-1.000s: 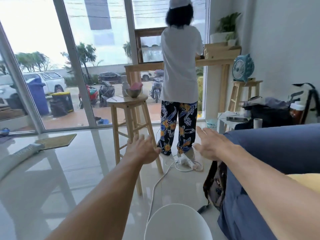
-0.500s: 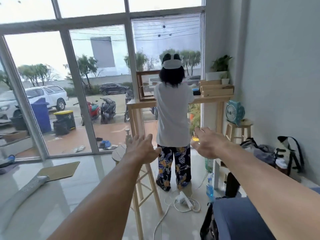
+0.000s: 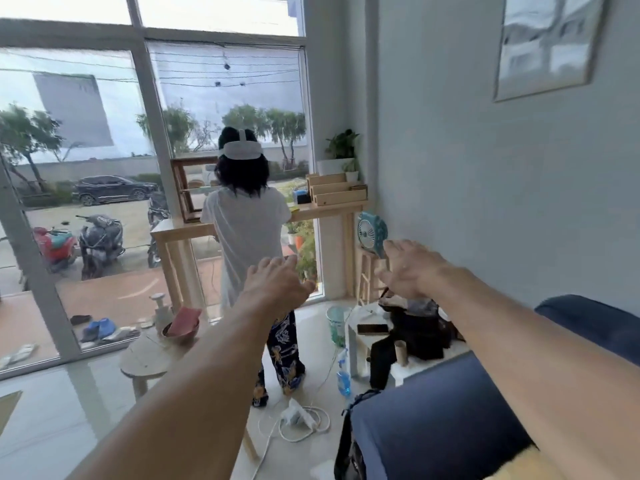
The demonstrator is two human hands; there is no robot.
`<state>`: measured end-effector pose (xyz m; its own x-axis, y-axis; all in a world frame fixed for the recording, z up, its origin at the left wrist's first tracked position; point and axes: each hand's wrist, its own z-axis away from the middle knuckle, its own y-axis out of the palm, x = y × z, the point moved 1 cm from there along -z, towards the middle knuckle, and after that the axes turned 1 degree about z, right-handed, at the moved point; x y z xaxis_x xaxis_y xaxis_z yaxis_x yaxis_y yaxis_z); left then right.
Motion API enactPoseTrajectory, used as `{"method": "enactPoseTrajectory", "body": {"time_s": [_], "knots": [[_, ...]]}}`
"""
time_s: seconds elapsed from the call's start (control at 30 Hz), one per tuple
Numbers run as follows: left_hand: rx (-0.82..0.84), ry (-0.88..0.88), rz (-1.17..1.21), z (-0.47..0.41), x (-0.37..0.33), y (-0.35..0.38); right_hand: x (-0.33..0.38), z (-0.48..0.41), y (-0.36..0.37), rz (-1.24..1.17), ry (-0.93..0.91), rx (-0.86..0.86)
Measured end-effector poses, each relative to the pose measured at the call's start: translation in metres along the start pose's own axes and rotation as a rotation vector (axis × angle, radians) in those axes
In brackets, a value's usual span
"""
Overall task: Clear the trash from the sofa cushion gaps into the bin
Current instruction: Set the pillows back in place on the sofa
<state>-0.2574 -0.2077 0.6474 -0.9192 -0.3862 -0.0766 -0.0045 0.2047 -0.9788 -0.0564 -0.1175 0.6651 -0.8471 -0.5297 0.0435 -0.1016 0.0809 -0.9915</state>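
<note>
Sofa [image 3: 433,424] is seen at lower right, while the left hand [image 3: 277,285] and right hand [image 3: 412,268] are held outstretched, fingers loosely spread, nothing gripped.

A low table [image 3: 354,351] stands beyond the sofa [image 3: 443,427], a spray bottle [image 3: 343,375] on the floor [image 3: 86,410] beside it. Leftward, a bowl [image 3: 180,333] sits on a stool [image 3: 149,358] near a person [image 3: 247,230].

No text, brand or number can be read anywhere. The framed picture [image 3: 549,43] on the wall is only a blur, the blue spray bottle [image 3: 343,377] perhaps carries a label too small to tell, and the parked car [image 3: 114,189] outside shows no legible plate.
</note>
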Motion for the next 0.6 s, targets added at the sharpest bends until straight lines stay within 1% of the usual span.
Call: {"method": "enactPoseTrajectory", "body": {"time_s": [0.13,0.27,0.5,0.53,0.57,0.6], "knots": [[0.041,0.188,0.021,-0.038,-0.043,0.011,-0.036,0.009,-0.008,0.031,0.191,-0.008],[0.041,0.332,0.052,-0.059,-0.084,0.02,-0.066,0.03,-0.011,0.029,0.329,-0.005],[0.107,0.586,0.109,-0.062,-0.192,0.052,-0.14,0.094,-0.004,0.023,0.632,-0.002],[0.122,0.62,0.111,-0.06,-0.21,0.055,-0.153,0.103,-0.003,0.019,0.662,-0.001],[0.138,0.62,0.114,-0.059,-0.212,0.061,-0.156,0.106,0.002,0.015,0.672,0.001],[0.141,0.671,0.123,-0.058,-0.241,0.066,-0.176,0.117,0.002,0.031,0.718,-0.008]]}}
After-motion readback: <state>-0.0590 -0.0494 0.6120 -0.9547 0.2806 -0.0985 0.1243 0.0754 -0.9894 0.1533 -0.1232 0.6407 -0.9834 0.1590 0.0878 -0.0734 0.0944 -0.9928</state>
